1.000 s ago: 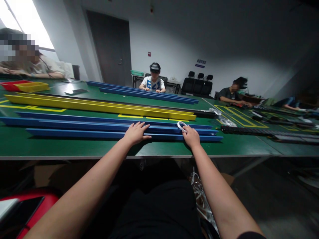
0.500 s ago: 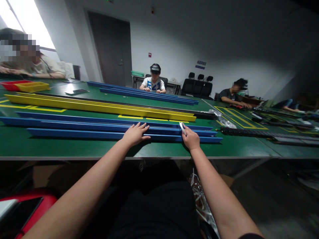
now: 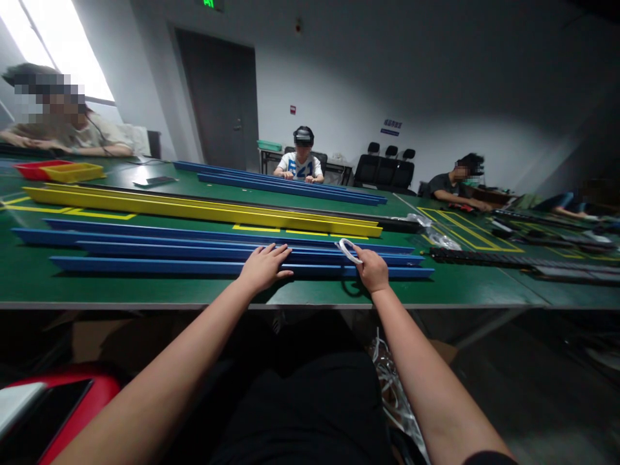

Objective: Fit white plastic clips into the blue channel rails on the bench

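Several long blue channel strips (image 3: pixel 145 266) lie side by side along the near part of the green table (image 3: pixel 159 294). My left hand (image 3: pixel 263 266) rests flat across them near their middle, fingers spread, holding nothing. Toward their right end, my right hand (image 3: pixel 372 271) pinches a narrow roll of white tape (image 3: pixel 343 245) by its right side. The roll is tipped so its round opening shows, just above the strips. Whether any tape is stuck to the strips is too small to tell.
Behind the blue strips lies a yellow channel (image 3: pixel 194 210), with more blue strips (image 3: pixel 290 187) farther back. Red (image 3: pixel 41 169) and yellow (image 3: pixel 72 172) trays sit at left, black strips (image 3: pixel 484 259) at right. Co-workers sit around the table. A red stool (image 3: pixel 99 387) stands at lower left.
The white roll in my right hand has turned from nearly edge-on to showing its ring shape. My left hand stays spread on the strips. The view has shifted slightly.
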`<action>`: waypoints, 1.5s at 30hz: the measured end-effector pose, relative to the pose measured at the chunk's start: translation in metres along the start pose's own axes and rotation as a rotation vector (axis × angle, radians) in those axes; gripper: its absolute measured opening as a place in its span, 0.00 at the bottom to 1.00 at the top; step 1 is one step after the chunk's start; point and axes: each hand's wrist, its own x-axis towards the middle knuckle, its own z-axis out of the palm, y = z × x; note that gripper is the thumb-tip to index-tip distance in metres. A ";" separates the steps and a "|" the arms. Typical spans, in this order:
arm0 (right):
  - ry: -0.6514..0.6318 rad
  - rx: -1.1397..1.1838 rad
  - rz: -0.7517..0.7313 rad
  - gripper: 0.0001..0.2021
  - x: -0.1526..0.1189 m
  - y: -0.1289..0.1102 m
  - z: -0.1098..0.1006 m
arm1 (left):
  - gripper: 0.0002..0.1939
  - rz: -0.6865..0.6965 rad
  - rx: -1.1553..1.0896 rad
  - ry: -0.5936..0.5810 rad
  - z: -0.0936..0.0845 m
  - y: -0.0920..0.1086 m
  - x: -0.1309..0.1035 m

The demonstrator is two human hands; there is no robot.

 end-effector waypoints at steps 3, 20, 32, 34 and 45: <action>-0.017 0.030 -0.019 0.22 0.001 -0.001 0.000 | 0.36 -0.003 -0.011 0.009 -0.002 0.004 -0.005; -0.067 0.022 0.327 0.17 -0.007 -0.016 -0.011 | 0.34 -0.033 -0.016 0.053 -0.012 0.030 -0.021; 0.021 0.007 0.651 0.19 -0.045 0.121 -0.033 | 0.36 0.015 -0.143 0.070 0.011 0.156 0.037; 0.009 0.004 0.729 0.20 -0.041 0.130 -0.036 | 0.36 0.014 -0.155 0.077 0.012 0.167 0.041; -0.082 -0.088 0.434 0.21 -0.003 -0.035 -0.017 | 0.42 -0.096 -0.086 0.128 -0.004 0.092 -0.002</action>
